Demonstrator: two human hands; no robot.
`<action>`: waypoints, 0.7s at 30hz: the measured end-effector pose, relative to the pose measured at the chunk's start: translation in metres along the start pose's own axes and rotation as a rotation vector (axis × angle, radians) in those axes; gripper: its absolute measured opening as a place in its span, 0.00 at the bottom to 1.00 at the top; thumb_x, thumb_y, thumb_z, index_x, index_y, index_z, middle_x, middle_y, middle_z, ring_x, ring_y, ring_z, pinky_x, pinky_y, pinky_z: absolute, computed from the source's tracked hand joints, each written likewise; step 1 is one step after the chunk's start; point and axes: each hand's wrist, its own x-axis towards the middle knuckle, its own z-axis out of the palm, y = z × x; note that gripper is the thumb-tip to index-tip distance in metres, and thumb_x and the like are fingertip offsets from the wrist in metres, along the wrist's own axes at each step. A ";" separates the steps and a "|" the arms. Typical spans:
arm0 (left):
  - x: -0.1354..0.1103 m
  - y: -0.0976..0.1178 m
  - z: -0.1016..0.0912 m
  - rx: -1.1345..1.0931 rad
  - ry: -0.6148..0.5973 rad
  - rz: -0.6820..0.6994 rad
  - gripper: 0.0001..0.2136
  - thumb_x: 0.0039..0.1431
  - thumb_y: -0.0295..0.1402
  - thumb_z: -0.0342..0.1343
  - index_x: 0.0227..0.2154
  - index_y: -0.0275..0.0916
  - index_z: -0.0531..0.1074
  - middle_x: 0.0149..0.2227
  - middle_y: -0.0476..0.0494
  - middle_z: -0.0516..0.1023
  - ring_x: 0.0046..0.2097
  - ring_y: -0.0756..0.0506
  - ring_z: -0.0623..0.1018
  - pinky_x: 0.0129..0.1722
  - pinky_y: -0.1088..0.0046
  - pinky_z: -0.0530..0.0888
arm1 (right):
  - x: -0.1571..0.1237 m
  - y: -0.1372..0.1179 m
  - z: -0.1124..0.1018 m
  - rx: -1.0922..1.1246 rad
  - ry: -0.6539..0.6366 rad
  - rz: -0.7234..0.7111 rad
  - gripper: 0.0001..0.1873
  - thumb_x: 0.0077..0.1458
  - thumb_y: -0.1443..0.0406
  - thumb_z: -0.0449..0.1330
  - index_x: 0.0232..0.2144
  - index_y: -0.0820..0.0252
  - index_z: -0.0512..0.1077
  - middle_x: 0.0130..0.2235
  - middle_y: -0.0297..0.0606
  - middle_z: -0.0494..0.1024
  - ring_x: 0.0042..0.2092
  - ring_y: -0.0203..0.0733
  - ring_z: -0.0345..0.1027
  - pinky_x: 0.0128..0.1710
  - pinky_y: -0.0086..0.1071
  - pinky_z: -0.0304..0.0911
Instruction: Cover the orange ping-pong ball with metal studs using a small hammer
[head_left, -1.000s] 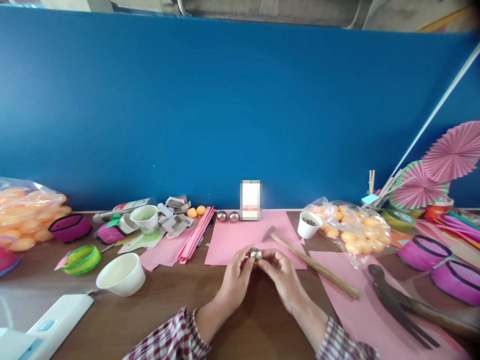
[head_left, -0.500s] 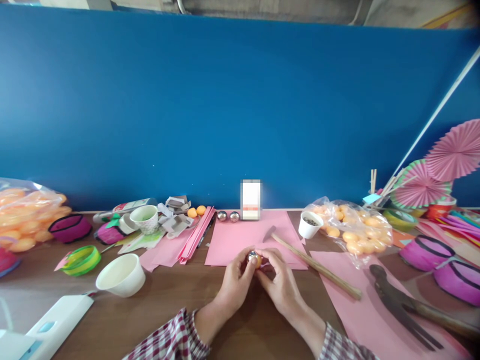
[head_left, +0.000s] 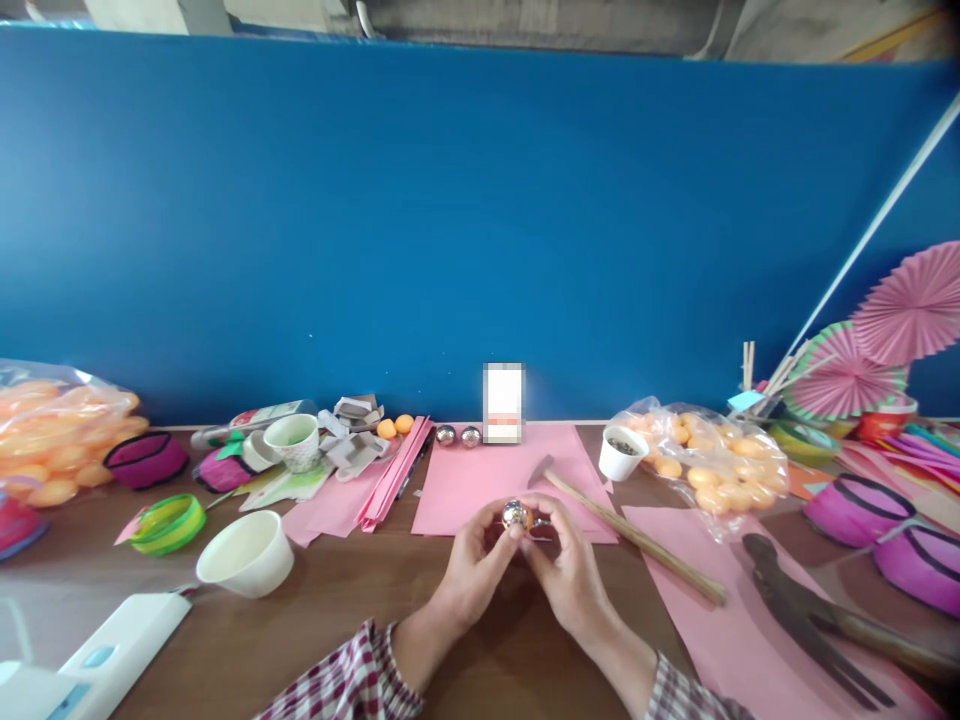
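My left hand (head_left: 476, 565) is closed on a ping-pong ball (head_left: 516, 514), whose visible face is covered with shiny silver thumbtack heads; a little orange shows at its side. My right hand (head_left: 564, 570) curls round the other side, fingertips and thumb at the ball. Something small and shiny shows by the right fingers, too small to name. Behind the hands lies pink paper (head_left: 480, 490), with two silver-studded balls (head_left: 458, 436) at its far edge. A hammer (head_left: 630, 530) rests across its right side. A white cup (head_left: 622, 455) holds small dark metallic bits.
Bags of orange balls lie at left (head_left: 60, 430) and right (head_left: 720, 460). A white bowl (head_left: 246, 553) and a power strip (head_left: 124, 650) are at left. A claw hammer (head_left: 817, 620) lies on pink paper at right. A blue partition (head_left: 480, 200) stands behind the table.
The ball has turned in my fingers, showing more silver and less orange. Both hands have shifted slightly right. The view has tilted slightly upward.
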 end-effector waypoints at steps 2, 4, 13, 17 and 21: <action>0.000 0.001 0.000 0.061 -0.007 0.034 0.15 0.55 0.36 0.55 0.44 0.36 0.69 0.43 0.39 0.75 0.44 0.41 0.74 0.45 0.66 0.71 | 0.000 -0.001 0.000 -0.029 -0.002 -0.019 0.13 0.54 0.67 0.55 0.43 0.56 0.65 0.44 0.40 0.71 0.45 0.42 0.67 0.44 0.37 0.67; -0.001 0.000 0.001 0.116 0.004 0.047 0.14 0.56 0.35 0.55 0.44 0.36 0.69 0.42 0.40 0.76 0.44 0.42 0.75 0.45 0.67 0.71 | 0.000 0.001 0.000 -0.056 -0.005 -0.024 0.15 0.53 0.69 0.55 0.44 0.56 0.64 0.45 0.40 0.70 0.44 0.42 0.67 0.44 0.37 0.67; -0.001 -0.004 0.001 0.190 0.022 0.053 0.15 0.54 0.34 0.56 0.44 0.36 0.68 0.41 0.41 0.76 0.43 0.43 0.75 0.45 0.67 0.71 | 0.003 0.010 -0.003 -0.101 -0.029 -0.093 0.16 0.51 0.71 0.55 0.44 0.55 0.67 0.45 0.41 0.70 0.47 0.44 0.65 0.47 0.39 0.65; -0.002 -0.005 0.000 0.027 0.044 -0.018 0.17 0.60 0.41 0.47 0.49 0.37 0.65 0.42 0.41 0.75 0.40 0.44 0.75 0.40 0.67 0.73 | 0.004 0.006 -0.004 -0.054 -0.031 -0.048 0.14 0.54 0.67 0.56 0.45 0.56 0.66 0.46 0.41 0.70 0.46 0.44 0.66 0.45 0.38 0.66; 0.000 -0.003 0.000 0.019 0.002 -0.036 0.17 0.61 0.42 0.45 0.41 0.35 0.70 0.35 0.43 0.75 0.35 0.47 0.73 0.35 0.72 0.73 | 0.002 0.007 -0.003 -0.096 -0.044 -0.070 0.14 0.54 0.66 0.56 0.45 0.54 0.66 0.47 0.40 0.70 0.49 0.44 0.64 0.50 0.40 0.63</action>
